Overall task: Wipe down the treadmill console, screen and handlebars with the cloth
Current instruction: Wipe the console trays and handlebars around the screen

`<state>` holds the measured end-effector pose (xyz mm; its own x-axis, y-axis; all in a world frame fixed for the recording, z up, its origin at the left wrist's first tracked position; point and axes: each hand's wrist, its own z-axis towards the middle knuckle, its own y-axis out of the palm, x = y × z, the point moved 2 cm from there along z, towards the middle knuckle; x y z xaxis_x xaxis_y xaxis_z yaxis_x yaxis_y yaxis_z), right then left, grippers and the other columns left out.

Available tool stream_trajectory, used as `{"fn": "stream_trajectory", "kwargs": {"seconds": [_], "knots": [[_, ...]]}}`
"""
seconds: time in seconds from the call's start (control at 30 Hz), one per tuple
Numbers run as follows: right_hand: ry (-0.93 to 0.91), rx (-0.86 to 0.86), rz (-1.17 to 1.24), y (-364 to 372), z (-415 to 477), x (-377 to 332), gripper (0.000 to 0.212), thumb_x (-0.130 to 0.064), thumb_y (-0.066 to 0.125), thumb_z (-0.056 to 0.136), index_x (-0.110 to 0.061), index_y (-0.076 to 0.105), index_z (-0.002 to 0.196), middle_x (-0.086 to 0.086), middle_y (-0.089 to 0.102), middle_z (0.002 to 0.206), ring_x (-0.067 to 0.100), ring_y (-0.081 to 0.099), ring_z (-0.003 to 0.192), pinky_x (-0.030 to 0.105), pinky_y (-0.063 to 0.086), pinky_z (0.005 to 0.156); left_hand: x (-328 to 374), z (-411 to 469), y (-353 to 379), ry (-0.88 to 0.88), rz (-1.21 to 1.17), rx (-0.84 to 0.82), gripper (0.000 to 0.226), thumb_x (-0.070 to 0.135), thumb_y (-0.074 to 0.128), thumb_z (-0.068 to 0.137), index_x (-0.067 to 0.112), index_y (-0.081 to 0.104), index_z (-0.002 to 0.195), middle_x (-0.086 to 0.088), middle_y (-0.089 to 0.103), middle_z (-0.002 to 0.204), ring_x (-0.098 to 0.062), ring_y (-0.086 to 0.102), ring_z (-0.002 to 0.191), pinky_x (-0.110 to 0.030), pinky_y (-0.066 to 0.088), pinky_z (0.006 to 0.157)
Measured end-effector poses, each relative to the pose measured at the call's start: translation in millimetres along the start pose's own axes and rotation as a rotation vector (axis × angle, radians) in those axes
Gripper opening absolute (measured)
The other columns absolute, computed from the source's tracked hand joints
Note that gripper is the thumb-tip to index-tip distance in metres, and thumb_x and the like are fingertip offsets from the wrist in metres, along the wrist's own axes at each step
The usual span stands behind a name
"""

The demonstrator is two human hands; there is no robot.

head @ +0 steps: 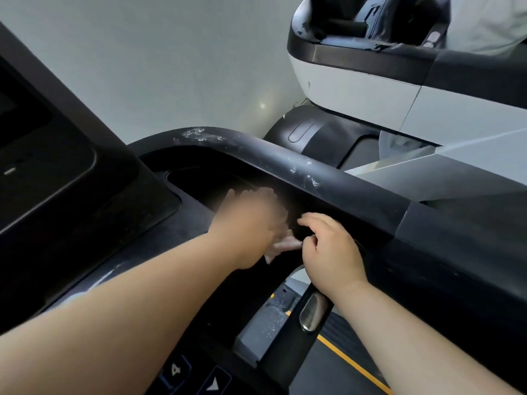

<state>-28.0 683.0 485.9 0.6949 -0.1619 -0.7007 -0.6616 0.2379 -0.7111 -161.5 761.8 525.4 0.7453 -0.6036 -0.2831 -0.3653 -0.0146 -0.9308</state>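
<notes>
The black treadmill console (119, 223) fills the left and middle of the head view, with its dark screen (31, 143) at the far left. A curved black handlebar (336, 183) with white scuffs runs across the middle. My left hand (251, 223), blurred by motion, is over the console's recessed tray (199, 181) and holds a pale pinkish cloth (282, 248) that sticks out from under its palm. My right hand (330, 249) is just right of it with curled fingers. Its thumb is at the cloth's tip, but I cannot tell whether it pinches it.
A metal pulse sensor (310, 312) sits on the lower grip below my right hand. Keypad buttons (175, 369) show at the bottom. The belt with a yellow stripe (350, 363) lies lower right. A neighbouring white-and-black treadmill (356, 89) stands at upper right, with a person's pale clothing (490, 21) beside it.
</notes>
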Motion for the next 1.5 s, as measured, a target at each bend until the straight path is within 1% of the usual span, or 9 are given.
{"fn": "stream_trajectory", "kwargs": {"seconds": [0.2, 0.33, 0.47, 0.67, 0.8, 1.0, 1.23, 1.37, 1.5], "knots": [[-0.108, -0.144, 0.138, 1, 0, -29, 0.032, -0.023, 0.045, 0.098, -0.030, 0.062, 0.124, -0.015, 0.059, 0.123, -0.001, 0.053, 0.108, 0.012, 0.037, 0.093, -63, -80, -19, -0.001, -0.012, -0.153, 0.059, 0.057, 0.036, 0.095, 0.033, 0.023, 0.147, 0.005, 0.028, 0.149, -0.013, 0.016, 0.143, -0.041, 0.013, 0.112], [0.080, -0.522, 0.784, 20, -3, -74, 0.031, -0.035, 0.057, 0.093, -0.051, 0.058, 0.119, -0.019, 0.061, 0.120, -0.002, 0.060, 0.104, 0.026, 0.051, 0.092, -77, -99, -29, -0.339, -0.888, 0.047, 0.027, 0.046, 0.062, 0.087, 0.038, 0.062, 0.113, 0.021, 0.065, 0.085, 0.011, 0.056, 0.097, -0.009, 0.039, 0.085], [-0.036, -0.510, 0.809, 31, 7, -104, 0.051, -0.025, 0.072, 0.084, -0.038, 0.055, 0.130, -0.016, 0.056, 0.132, -0.004, 0.053, 0.118, 0.017, 0.045, 0.097, -79, -98, -38, -0.408, -1.792, -0.038, 0.020, 0.011, 0.048, 0.097, 0.020, 0.063, 0.105, -0.001, 0.070, 0.102, -0.010, 0.064, 0.094, -0.021, 0.051, 0.086], [-0.266, -0.178, 0.022, 35, 5, -125, 0.029, -0.010, 0.053, 0.086, -0.017, 0.064, 0.111, -0.004, 0.052, 0.110, 0.014, 0.048, 0.101, 0.026, 0.046, 0.090, -131, -116, -9, -0.430, -0.666, 0.044, 0.045, 0.015, 0.053, 0.091, 0.028, 0.055, 0.133, 0.010, 0.052, 0.140, -0.010, 0.045, 0.129, -0.019, 0.029, 0.106], [-0.250, -0.172, -0.280, 50, -9, -132, 0.043, -0.038, 0.040, 0.093, -0.013, 0.057, 0.123, -0.002, 0.044, 0.135, 0.022, 0.040, 0.113, 0.032, 0.042, 0.093, -125, -122, 0, -0.308, -0.469, 0.087, 0.046, 0.024, 0.044, 0.094, 0.035, 0.048, 0.138, 0.019, 0.038, 0.148, -0.005, 0.031, 0.136, -0.020, 0.032, 0.104], [-0.042, -0.267, -0.014, 64, 47, -144, 0.016, -0.019, 0.060, 0.083, -0.020, 0.066, 0.098, 0.002, 0.062, 0.096, 0.024, 0.055, 0.094, 0.030, 0.044, 0.071, -127, -121, 5, -0.290, -0.453, 0.088, 0.048, 0.028, 0.039, 0.096, 0.039, 0.039, 0.142, 0.024, 0.032, 0.150, -0.001, 0.028, 0.136, -0.018, 0.031, 0.104], [-0.193, -0.537, 0.209, 81, 99, -163, 0.039, -0.001, 0.053, 0.077, -0.028, 0.068, 0.102, -0.005, 0.069, 0.076, 0.001, 0.063, 0.067, 0.017, 0.048, 0.066, -124, -122, 4, -0.323, -0.491, 0.073, 0.049, 0.028, 0.038, 0.096, 0.040, 0.037, 0.143, 0.029, 0.027, 0.150, 0.004, 0.023, 0.137, -0.014, 0.027, 0.105], [-0.365, -0.664, 0.242, 76, 112, -153, 0.032, -0.004, 0.059, 0.086, -0.023, 0.073, 0.108, -0.012, 0.065, 0.095, -0.015, 0.055, 0.074, -0.003, 0.036, 0.070, -122, -118, -1, -0.383, -0.502, 0.058, 0.048, 0.029, 0.038, 0.094, 0.041, 0.042, 0.140, 0.031, 0.031, 0.147, 0.005, 0.025, 0.136, -0.020, 0.037, 0.104], [-0.308, -0.811, 0.407, 83, 139, -160, 0.028, 0.009, 0.062, 0.083, -0.012, 0.074, 0.095, -0.011, 0.064, 0.089, -0.012, 0.060, 0.062, 0.005, 0.041, 0.050, -123, -104, -7, -0.443, -0.439, 0.112, 0.037, 0.034, 0.038, 0.093, 0.037, 0.062, 0.120, 0.026, 0.051, 0.133, 0.000, 0.044, 0.121, -0.027, 0.047, 0.093]]}}
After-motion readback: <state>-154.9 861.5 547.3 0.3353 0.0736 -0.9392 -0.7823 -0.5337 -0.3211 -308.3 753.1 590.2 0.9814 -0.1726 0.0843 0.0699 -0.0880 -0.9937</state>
